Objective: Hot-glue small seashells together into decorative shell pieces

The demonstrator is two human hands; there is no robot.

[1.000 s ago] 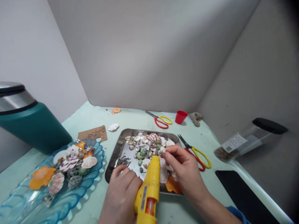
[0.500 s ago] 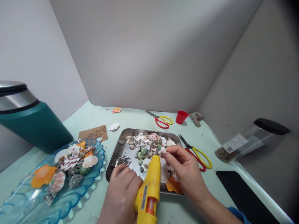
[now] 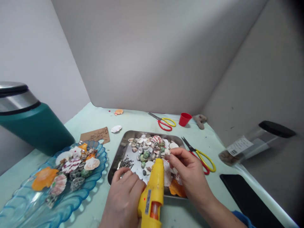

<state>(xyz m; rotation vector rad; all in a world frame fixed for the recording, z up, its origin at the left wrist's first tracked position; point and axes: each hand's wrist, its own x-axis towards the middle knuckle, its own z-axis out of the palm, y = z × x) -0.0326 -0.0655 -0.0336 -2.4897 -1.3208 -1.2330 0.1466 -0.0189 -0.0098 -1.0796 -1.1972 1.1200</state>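
Note:
My left hand [image 3: 125,198] is wrapped round the handle of a yellow hot glue gun [image 3: 154,183], whose metal nozzle points away from me over the tray. A small whitish shell [image 3: 167,153] is pinched between the thumb and fingertips of my right hand [image 3: 187,167], right beside the nozzle; whether the two touch I cannot tell. Below both hands lies a metal tray [image 3: 115,157] with many small shells [image 3: 146,147], greenish snail shells, scallops and an orange piece [image 3: 177,189]. Small silvery metal pieces [image 3: 126,162] are heaped at its left side.
A blue scalloped dish [image 3: 95,177] of shells stands left, before a teal bottle [image 3: 47,126]. Scissors [image 3: 199,155] lie right of the tray, another pair [image 3: 163,122] behind it, near a red cup [image 3: 185,119]. A clear jar [image 3: 251,142] and black phone-like slab [image 3: 247,199] are far right.
The glue gun and the shell have shifted very slightly to the right. Both hands keep their grips, and the other things lie as before.

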